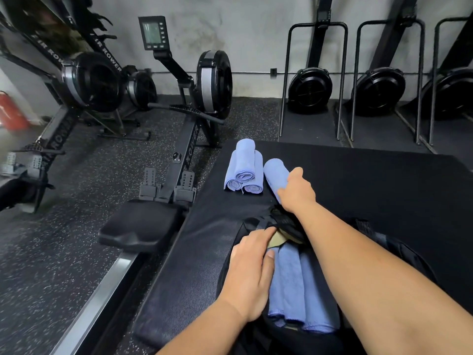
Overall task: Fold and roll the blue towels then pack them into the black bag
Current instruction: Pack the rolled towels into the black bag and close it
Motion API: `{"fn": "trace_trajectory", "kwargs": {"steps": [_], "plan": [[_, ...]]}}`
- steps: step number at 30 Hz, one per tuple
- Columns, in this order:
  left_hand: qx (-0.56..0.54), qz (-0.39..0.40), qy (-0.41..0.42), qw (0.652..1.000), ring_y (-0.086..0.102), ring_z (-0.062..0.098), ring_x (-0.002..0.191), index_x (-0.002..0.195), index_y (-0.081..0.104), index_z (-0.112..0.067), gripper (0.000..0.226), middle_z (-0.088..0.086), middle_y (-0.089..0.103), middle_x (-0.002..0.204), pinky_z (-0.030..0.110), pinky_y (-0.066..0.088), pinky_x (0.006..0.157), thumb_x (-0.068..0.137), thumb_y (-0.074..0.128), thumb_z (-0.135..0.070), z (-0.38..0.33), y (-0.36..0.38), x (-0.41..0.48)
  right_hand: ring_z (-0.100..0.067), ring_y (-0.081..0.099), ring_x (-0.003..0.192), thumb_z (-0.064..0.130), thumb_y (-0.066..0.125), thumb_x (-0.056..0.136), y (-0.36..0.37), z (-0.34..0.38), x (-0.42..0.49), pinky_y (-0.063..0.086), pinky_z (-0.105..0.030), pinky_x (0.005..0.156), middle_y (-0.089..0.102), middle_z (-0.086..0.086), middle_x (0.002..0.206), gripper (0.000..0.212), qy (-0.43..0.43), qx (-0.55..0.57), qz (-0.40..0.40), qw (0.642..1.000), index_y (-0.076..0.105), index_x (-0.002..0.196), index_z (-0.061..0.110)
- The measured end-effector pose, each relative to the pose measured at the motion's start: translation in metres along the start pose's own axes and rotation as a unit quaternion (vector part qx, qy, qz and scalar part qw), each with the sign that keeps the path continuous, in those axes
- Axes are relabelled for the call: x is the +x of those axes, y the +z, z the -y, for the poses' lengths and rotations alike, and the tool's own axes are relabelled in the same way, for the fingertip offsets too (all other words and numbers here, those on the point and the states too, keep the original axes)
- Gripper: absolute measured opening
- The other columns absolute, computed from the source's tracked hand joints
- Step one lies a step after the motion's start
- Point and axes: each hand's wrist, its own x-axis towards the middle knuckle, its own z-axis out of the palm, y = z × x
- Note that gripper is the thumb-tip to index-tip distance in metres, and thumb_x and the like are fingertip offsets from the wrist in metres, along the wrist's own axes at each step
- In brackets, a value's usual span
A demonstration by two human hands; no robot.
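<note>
**Right hand on a towel roll, left hand at the bag's mouth**

Through the head camera I see a black padded counter (358, 180) with a fine woven grain. On it, three soft blue terry rolls (244, 172) sit in a small pyramid, two below and one on top, their spiral ends facing me. Just right of them lies a fourth roll (274, 172), a smooth cylinder. My right hand (298, 190) has fingers and thumb closed round its near end.

The black bag (399, 249) lies nearest me with its mouth open. Blue packed towels (294, 283) lie side by side inside it. My left hand (252, 272) grips the bag's left rim, fingertips hooked over the edge and thumb against the nearest towel.
</note>
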Motion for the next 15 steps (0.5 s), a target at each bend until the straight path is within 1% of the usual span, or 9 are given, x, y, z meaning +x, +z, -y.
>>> {"fn": "trace_trajectory", "kwargs": {"steps": [4,7,8,10,12,14,15], "plan": [[0.023,0.006,-0.005,1.000,0.048,0.009,0.125,0.153,0.040,-0.041,0.045,-0.024,0.051,0.140,0.040,0.039,0.110,0.109,0.038,-0.033,-0.003,-0.001,0.001,-0.034,0.058,0.089,0.019,0.060,0.096,-0.032,0.001,-0.021,0.044,-0.039,0.070,0.056,-0.010,0.106,0.035,-0.026,0.041,-0.005,0.999,0.035,0.120,0.016],[0.053,0.018,-0.001,0.998,0.048,0.011,0.126,0.156,0.038,-0.038,0.047,-0.021,0.050,0.142,0.041,0.039,0.111,0.109,0.037,-0.036,-0.003,-0.002,0.005,-0.032,0.057,0.083,0.018,0.061,0.093,-0.059,-0.002,-0.041,0.045,-0.040,0.069,0.058,-0.011,0.106,0.038,-0.055,0.085,0.003,0.995,0.038,0.122,0.024],[0.059,0.023,-0.002,0.998,0.047,0.012,0.128,0.156,0.038,-0.038,0.048,-0.020,0.050,0.143,0.042,0.039,0.111,0.109,0.037,-0.037,-0.005,-0.003,0.005,-0.032,0.057,0.083,0.018,0.060,0.091,-0.069,-0.003,-0.051,0.047,-0.040,0.071,0.060,-0.011,0.108,0.040,-0.070,0.096,0.005,0.993,0.040,0.125,0.027],[0.064,0.038,-0.009,0.997,0.047,0.013,0.131,0.158,0.037,-0.036,0.051,-0.017,0.050,0.145,0.044,0.039,0.112,0.107,0.036,-0.043,-0.005,-0.006,0.008,-0.032,0.059,0.092,0.016,0.060,0.090,-0.086,-0.006,-0.070,0.047,-0.039,0.076,0.062,-0.007,0.119,0.049,-0.108,0.108,0.015,0.988,0.045,0.134,0.032],[0.070,0.056,-0.011,0.996,0.045,0.016,0.137,0.159,0.036,-0.034,0.059,-0.013,0.049,0.150,0.047,0.038,0.115,0.103,0.034,-0.051,-0.010,-0.013,0.011,-0.028,0.060,0.105,0.017,0.059,0.091,-0.103,-0.013,-0.093,0.044,-0.034,0.083,0.061,0.000,0.131,0.058,-0.139,0.105,0.025,0.985,0.047,0.143,0.038],[0.072,0.074,-0.010,0.995,0.043,0.019,0.143,0.161,0.035,-0.031,0.064,-0.009,0.046,0.156,0.049,0.036,0.117,0.100,0.038,-0.051,-0.018,-0.021,0.012,-0.024,0.057,0.118,0.017,0.059,0.092,-0.117,-0.023,-0.114,0.041,-0.030,0.091,0.059,0.005,0.141,0.062,-0.157,0.096,0.031,0.982,0.047,0.148,0.041],[0.073,0.083,-0.009,0.994,0.042,0.019,0.144,0.161,0.034,-0.030,0.067,-0.008,0.044,0.157,0.049,0.036,0.118,0.098,0.042,-0.050,-0.022,-0.024,0.012,-0.022,0.056,0.121,0.017,0.059,0.092,-0.121,-0.028,-0.123,0.041,-0.030,0.094,0.057,0.007,0.144,0.062,-0.160,0.094,0.036,0.982,0.048,0.148,0.042]]}}
